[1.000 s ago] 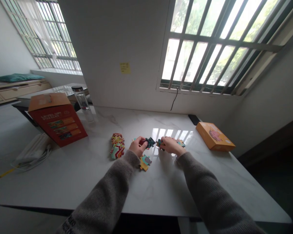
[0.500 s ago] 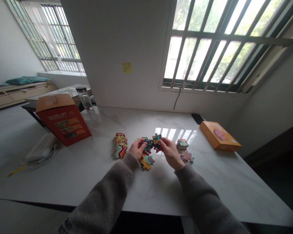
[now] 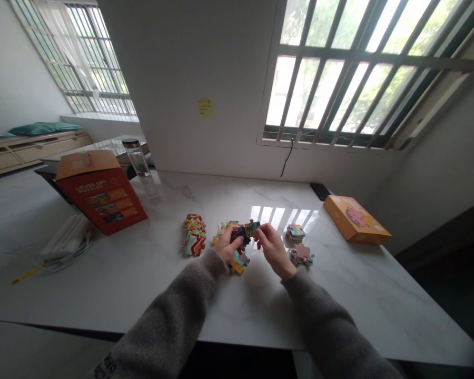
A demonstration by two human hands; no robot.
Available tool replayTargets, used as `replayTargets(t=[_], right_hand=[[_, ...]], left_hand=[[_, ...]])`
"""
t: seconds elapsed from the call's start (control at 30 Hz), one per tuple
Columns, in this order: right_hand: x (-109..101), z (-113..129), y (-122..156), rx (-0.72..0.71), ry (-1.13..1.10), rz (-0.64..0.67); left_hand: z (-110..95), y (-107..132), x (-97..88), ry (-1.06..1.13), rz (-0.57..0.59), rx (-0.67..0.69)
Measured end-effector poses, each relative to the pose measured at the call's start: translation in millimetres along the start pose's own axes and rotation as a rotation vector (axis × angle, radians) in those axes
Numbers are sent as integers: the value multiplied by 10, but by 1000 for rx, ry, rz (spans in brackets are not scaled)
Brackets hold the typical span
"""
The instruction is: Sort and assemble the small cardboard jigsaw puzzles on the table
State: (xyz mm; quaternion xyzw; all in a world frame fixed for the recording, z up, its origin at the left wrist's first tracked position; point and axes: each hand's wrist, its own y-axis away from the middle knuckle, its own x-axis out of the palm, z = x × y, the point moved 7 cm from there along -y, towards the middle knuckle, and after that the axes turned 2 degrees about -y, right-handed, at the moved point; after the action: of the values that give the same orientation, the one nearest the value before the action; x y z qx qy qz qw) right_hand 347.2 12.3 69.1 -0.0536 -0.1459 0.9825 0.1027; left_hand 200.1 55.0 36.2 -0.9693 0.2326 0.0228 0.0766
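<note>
My left hand (image 3: 226, 245) is closed on dark puzzle pieces (image 3: 242, 235), held just above the table. My right hand (image 3: 272, 243) pinches the edge of a teal and yellow puzzle piece (image 3: 252, 228), which meets or overlaps the dark ones; whether they are joined I cannot tell. Below and behind my left hand lie yellow and teal puzzle pieces (image 3: 237, 264), partly hidden by it. A spread pile of red and yellow pieces (image 3: 194, 235) is to the left. Right of my right hand stand two stacks, one of mixed-colour pieces (image 3: 295, 232) and one topped with a pinkish piece (image 3: 301, 254).
A red puzzle box (image 3: 106, 197) stands at the left of the white table (image 3: 256, 310), by a glass bottle (image 3: 137, 160) and a white cable (image 3: 73, 247). An orange box (image 3: 356, 220) and a black phone-like object (image 3: 319, 191) lie at the right.
The teal and yellow piece in my right hand has moved slightly left and down, against the dark pieces. My left hand has turned a little, showing more of the dark pieces.
</note>
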Motion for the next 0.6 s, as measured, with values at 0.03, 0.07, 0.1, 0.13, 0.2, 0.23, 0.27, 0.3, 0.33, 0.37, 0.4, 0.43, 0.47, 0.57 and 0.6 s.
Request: replayTargets(t=[0.03, 0.07, 0.1, 0.13, 0.2, 0.23, 0.27, 0.3, 0.33, 0.37, 0.4, 0.43, 0.47, 0.57, 0.6], right_hand=[[-21, -13, -14, 15, -40, -8], [-43, -21, -27, 21, -69, -15], [-60, -22, -39, 19, -81, -14], [-68, -19, -47, 12, -72, 0], [-53, -1, -50, -12, -7, 60], [-36, 15, -43, -30, 43, 95], [-20, 38, -30, -53, 97, 122], [-8, 69, -15, -82, 150, 138], [-1, 106, 1, -114, 201, 144], [1, 150, 18, -150, 252, 144], [-1, 201, 35, -192, 302, 143], [1, 258, 53, -245, 352, 151], [8, 316, 74, -308, 401, 174], [49, 452, 155, -509, 511, 302], [56, 472, 177, -554, 533, 337]], left_hand=[[8, -8, -17, 1, -17, -9], [9, -15, -39, 4, -41, -12], [6, -20, -61, 10, -68, -14], [0, -23, -80, 21, -91, -19], [-13, -20, -95, 55, -114, -34], [-21, -17, -85, 80, -105, -41], [-31, -12, -61, 105, -80, -47], [-43, -5, -29, 124, -43, -46], [-56, 2, 4, 133, -4, -41], [-65, 8, 32, 134, 30, -34], [-67, 13, 48, 129, 49, -27], [-64, 14, 48, 123, 48, -21], [-56, 11, 33, 120, 29, -16], [-17, -2, -26, 150, -42, -26], [-7, -6, -30, 168, -45, -36]])
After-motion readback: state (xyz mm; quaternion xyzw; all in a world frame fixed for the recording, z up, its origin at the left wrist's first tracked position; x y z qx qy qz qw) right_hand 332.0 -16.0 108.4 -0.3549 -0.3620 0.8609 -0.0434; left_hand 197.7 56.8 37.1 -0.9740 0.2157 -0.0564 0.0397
